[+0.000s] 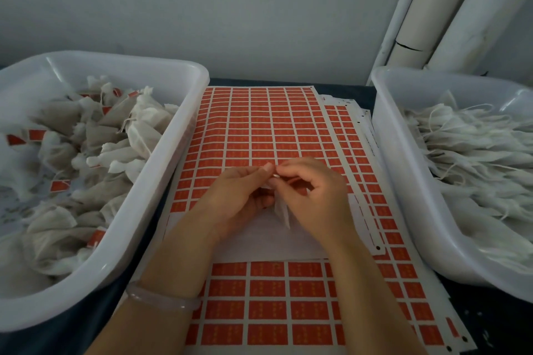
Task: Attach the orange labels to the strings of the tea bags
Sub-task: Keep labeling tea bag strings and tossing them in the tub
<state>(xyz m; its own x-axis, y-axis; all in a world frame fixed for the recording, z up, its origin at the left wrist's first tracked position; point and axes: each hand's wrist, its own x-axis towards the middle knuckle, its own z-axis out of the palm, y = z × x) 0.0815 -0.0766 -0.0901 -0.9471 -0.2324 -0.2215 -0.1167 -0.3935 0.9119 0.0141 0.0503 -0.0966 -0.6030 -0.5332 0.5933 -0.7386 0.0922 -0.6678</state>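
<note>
A sheet of orange labels (259, 130) lies flat in the middle of the table. Above it my left hand (233, 199) and my right hand (311, 193) meet, fingertips pinched together. Between them hangs a white tea bag (282, 212), its lower end pointing toward me. Both hands pinch its top end, where a small pale piece shows at the fingertips; whether that is a label or the string I cannot tell. Part of the sheet under my hands is bare white backing (259, 242).
A white tub (161, 170) on the left holds several tea bags with orange labels on them. A white tub (403, 181) on the right holds several unlabelled tea bags with loose strings. More label sheets (375, 176) stick out to the right. White rolls (432, 8) lean at the back right.
</note>
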